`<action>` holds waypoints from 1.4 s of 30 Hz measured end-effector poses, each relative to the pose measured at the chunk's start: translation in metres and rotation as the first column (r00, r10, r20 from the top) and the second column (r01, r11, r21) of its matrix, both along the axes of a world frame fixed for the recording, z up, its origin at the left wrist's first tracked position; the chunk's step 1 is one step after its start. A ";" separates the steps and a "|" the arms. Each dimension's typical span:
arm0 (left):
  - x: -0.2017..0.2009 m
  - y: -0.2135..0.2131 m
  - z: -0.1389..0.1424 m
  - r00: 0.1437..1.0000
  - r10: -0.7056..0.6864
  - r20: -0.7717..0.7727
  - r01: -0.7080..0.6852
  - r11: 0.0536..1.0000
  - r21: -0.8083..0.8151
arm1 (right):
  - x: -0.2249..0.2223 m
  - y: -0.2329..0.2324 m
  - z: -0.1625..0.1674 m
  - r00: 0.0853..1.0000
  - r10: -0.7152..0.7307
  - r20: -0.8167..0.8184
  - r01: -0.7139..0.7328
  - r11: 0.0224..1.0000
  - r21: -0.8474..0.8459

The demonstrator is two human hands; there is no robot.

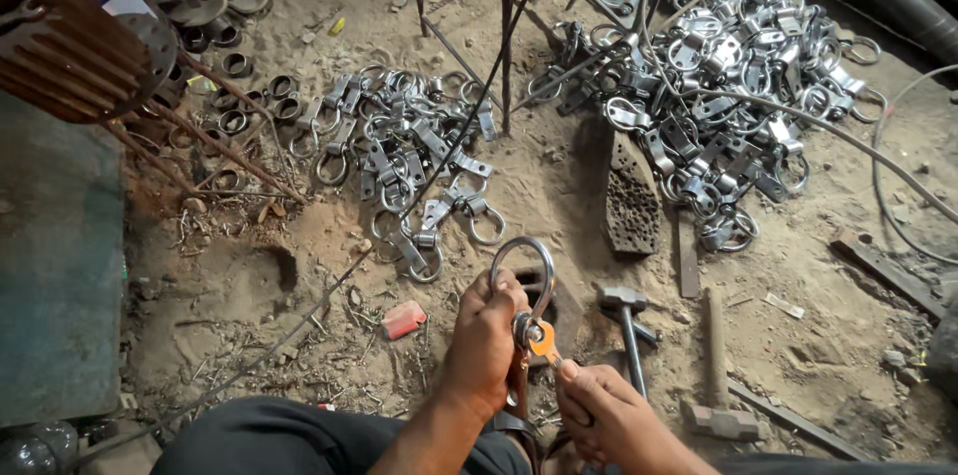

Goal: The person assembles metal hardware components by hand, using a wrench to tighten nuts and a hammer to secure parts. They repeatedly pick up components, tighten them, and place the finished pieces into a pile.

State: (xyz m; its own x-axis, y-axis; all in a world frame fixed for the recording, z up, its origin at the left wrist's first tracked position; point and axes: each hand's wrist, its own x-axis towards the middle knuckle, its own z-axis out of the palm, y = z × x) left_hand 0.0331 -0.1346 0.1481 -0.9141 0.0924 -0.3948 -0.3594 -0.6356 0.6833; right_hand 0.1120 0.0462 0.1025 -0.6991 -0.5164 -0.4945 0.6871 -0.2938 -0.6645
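While the person sat low over the sandy floor (559, 196), the left hand (486, 340) was clenched around a steel ring clamp (527, 280), holding its loop upright above the near edge of the floor. The right hand (609, 415) pinched a small glowing orange piece (544, 340) against the clamp's base, though its exact shape was hard to make out. Just right of the hands lay a hammer (627, 320) and, farther right, a heavier wooden-handled mallet (717, 385). A small red block (403, 319) sat to the left. Two heaps of finished clamps lay beyond: one at the middle (409, 161), a larger one toward the far right corner (728, 86).
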 end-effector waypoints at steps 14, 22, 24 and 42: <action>0.000 -0.002 0.001 1.000 0.023 -0.021 -0.024 0.998 -0.051 | -0.005 0.000 0.000 1.000 0.005 -0.007 -0.004 0.999 0.039; 0.002 0.001 -0.004 0.989 0.081 -0.128 -0.098 0.986 -0.135 | -0.007 -0.005 0.006 0.998 -0.068 -0.015 0.069 0.953 0.296; 0.002 0.001 -0.003 0.986 0.088 -0.139 -0.107 0.985 -0.133 | -0.008 -0.008 0.009 0.995 -0.056 -0.077 0.079 0.936 0.343; 0.001 -0.002 0.008 0.987 0.132 -0.095 -0.151 0.963 -0.223 | -0.018 -0.007 0.035 0.810 0.238 -0.536 0.220 0.724 0.654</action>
